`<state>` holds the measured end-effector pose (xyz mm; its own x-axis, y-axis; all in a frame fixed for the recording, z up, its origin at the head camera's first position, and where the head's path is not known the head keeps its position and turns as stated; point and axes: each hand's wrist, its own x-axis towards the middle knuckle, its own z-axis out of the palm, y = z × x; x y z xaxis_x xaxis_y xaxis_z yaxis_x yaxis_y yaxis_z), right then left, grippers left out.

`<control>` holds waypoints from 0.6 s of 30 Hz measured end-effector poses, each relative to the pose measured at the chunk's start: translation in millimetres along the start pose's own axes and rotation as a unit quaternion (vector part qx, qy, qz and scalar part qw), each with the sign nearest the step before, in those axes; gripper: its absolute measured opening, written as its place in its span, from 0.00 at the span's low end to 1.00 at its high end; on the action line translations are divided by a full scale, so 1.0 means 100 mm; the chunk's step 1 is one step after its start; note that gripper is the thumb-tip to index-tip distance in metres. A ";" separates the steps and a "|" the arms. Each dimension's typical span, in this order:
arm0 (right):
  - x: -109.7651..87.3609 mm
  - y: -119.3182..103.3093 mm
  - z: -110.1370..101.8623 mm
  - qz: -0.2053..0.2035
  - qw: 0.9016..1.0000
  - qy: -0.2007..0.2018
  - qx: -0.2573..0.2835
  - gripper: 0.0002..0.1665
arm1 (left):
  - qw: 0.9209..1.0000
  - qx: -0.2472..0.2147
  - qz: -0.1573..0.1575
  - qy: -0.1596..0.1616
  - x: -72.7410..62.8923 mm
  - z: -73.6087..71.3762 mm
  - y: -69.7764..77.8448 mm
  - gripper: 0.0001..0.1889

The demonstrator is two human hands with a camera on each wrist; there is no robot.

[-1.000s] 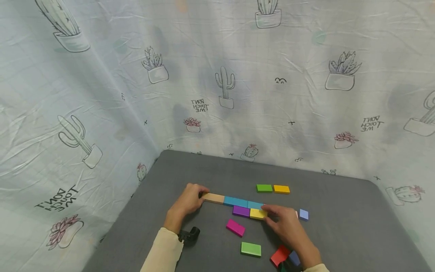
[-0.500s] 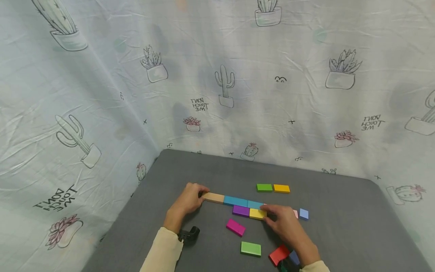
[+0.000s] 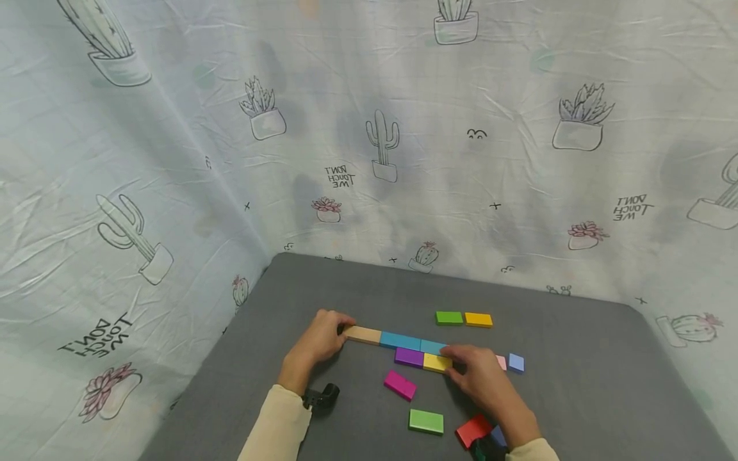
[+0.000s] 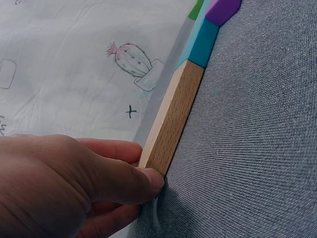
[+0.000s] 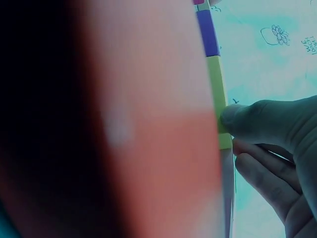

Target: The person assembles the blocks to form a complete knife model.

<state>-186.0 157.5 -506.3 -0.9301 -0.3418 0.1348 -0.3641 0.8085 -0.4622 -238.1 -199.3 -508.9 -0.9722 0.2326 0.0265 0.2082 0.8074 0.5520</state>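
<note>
In the head view, a row made of a wooden block [image 3: 363, 335] and two light-blue blocks [image 3: 400, 342] lies on the grey table. My left hand [image 3: 323, 334] pinches the left end of the wooden block; the left wrist view shows thumb [image 4: 151, 179] and fingers on its sides. Against the row's near side sit a purple block [image 3: 409, 358] and a yellow block [image 3: 437, 363], end to end. My right hand [image 3: 481, 378] holds the yellow block near its right end, its thumb [image 5: 237, 119] on it in the right wrist view. That hand hides the right end of the row.
Green [image 3: 449, 318] and orange [image 3: 478, 319] blocks lie behind the row. A magenta block [image 3: 400, 385] and a light-green block [image 3: 426, 422] lie nearer. Red [image 3: 474, 430] and dark-blue blocks are by the right wrist; pink [image 3: 501, 362] and periwinkle [image 3: 516, 363] blocks lie right.
My right hand has shifted very slightly left, showing a bit more of the pink block. The left hand and the row look the same.
</note>
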 end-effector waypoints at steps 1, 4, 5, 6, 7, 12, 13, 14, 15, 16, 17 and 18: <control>0.00 0.00 0.00 0.000 1.000 -0.001 -0.002 0.20 | 1.000 0.001 -0.001 -0.001 0.00 0.00 0.00 0.16; 0.01 -0.01 0.00 0.003 1.000 -0.003 -0.005 0.20 | 1.000 0.003 -0.002 -0.002 0.00 0.00 0.00 0.16; 0.01 -0.02 0.00 0.003 1.000 -0.003 -0.005 0.20 | 1.000 0.002 -0.003 -0.002 0.00 0.00 0.00 0.16; 0.01 -0.02 0.00 0.003 1.000 -0.003 -0.006 0.20 | 1.000 0.002 -0.003 -0.003 0.00 0.00 0.00 0.16; 0.01 -0.02 0.00 0.002 1.000 -0.002 -0.007 0.20 | 1.000 0.002 -0.002 -0.004 0.00 -0.01 0.00 0.16; 0.01 -0.02 0.01 -0.011 1.000 0.006 -0.013 0.19 | 1.000 0.000 -0.001 -0.007 0.00 -0.01 0.00 0.16; 0.01 -0.02 0.01 -0.012 1.000 0.007 -0.013 0.19 | 1.000 0.000 -0.001 -0.007 0.00 -0.01 0.00 0.16; 0.01 -0.02 0.01 -0.013 1.000 0.007 -0.014 0.19 | 1.000 -0.001 -0.001 -0.007 0.00 -0.01 0.00 0.16; 0.01 -0.03 0.01 -0.011 1.000 0.007 -0.013 0.19 | 1.000 -0.001 -0.002 -0.007 0.00 -0.01 0.00 0.16; 0.01 -0.03 0.01 -0.009 1.000 0.006 -0.012 0.19 | 1.000 -0.002 -0.002 -0.007 0.00 -0.01 0.00 0.16; 0.01 -0.03 0.01 -0.005 1.000 0.005 -0.011 0.19 | 1.000 -0.001 -0.001 -0.006 0.00 -0.01 -0.01 0.16; 0.01 -0.03 0.02 -0.001 1.000 0.004 -0.008 0.19 | 1.000 -0.001 -0.002 -0.006 -0.01 -0.01 -0.01 0.16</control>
<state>-185.8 154.1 -506.3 -0.9295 -0.3403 0.1421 -0.3669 0.8157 -0.4472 -237.8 -201.0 -508.5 -0.9715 0.2367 0.0146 0.2049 0.8070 0.5539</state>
